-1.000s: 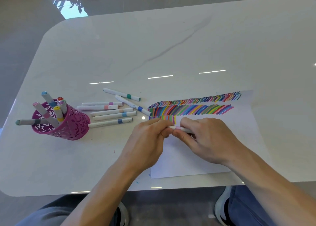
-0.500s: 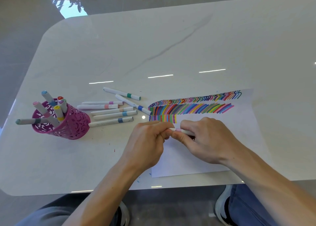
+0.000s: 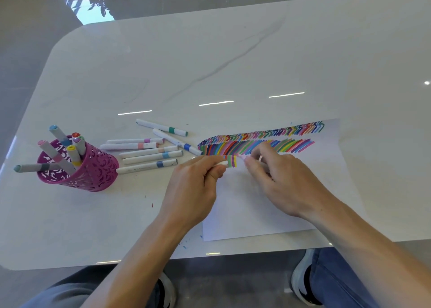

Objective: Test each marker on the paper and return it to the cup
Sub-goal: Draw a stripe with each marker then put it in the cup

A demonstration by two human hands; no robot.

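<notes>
My left hand (image 3: pixel 193 191) pinches a white marker cap (image 3: pixel 222 163) at the left edge of the paper (image 3: pixel 256 212). My right hand (image 3: pixel 284 181) grips the uncapped pale pink marker (image 3: pixel 259 158), mostly hidden in my fingers, with its tip just above the paper beside the short third row of colour strokes. A small gap separates cap and marker. The pink lattice cup (image 3: pixel 95 170) stands at the left and holds several markers. Several capped white markers (image 3: pixel 149 157) lie between the cup and the paper.
The white marble table (image 3: pixel 210 63) ends at its front edge just below my wrists. Two full rows of coloured strokes (image 3: pixel 261 142) cover the paper's top. Small ink specks dot the table near the paper's lower left corner. My knees and shoes show under the table.
My hands were joined on the capped marker. They have pulled apart: the cap has come off in my left hand and my right hand has carried the marker slightly right.
</notes>
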